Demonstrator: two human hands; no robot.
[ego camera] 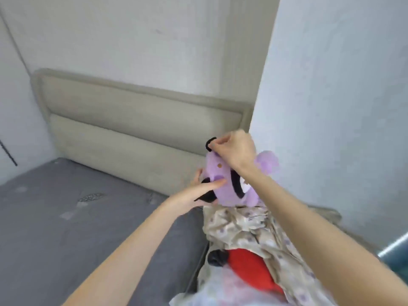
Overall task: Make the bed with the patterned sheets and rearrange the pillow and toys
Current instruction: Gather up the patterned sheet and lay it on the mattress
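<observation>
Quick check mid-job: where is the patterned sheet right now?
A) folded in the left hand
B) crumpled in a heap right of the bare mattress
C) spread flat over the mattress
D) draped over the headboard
B: the patterned sheet lies bunched beside the bare grey mattress, a red toy on it; the left hand and right hand hold the purple toy.

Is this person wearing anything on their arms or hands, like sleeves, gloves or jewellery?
No. Both forearms are bare as far as the picture reaches, with no sleeves in view. The left hand and right hand have no gloves, and no watch, bracelet or ring shows, though the picture is slightly blurred.
</observation>
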